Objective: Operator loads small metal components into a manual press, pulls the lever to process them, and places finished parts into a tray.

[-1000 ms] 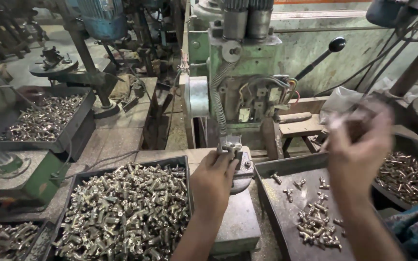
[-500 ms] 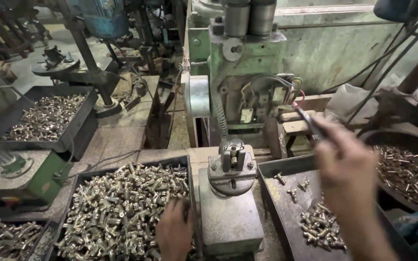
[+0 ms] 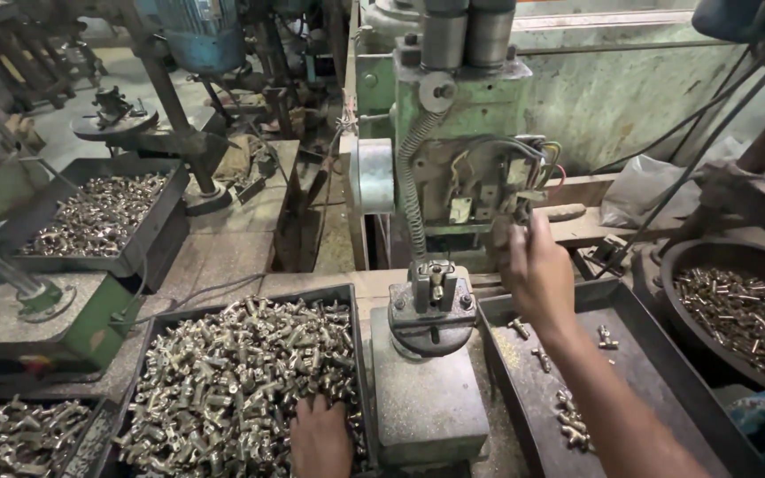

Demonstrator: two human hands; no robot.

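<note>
My left hand [image 3: 320,435] rests palm down in the left tray [image 3: 250,299], on a heap of brass fittings [image 3: 232,381]; its fingertips are buried among them. My right hand [image 3: 537,265] is raised to the green drill machine [image 3: 453,97], fingers stretched up against the wired switch box [image 3: 480,190]. Nothing shows in that hand. One brass fitting [image 3: 436,283] sits upright in the clamp fixture [image 3: 431,310] on the machine's small table, between my two hands.
A dark tray [image 3: 648,354] at the right holds a few scattered fittings. A round pan [image 3: 737,301] of small brass parts stands at the far right. More trays of fittings [image 3: 99,217] and other machines stand at the left.
My left hand left the fixture and dropped into the tray of fittings. My right hand swung from the upper right leftward to the machine's switch box.
</note>
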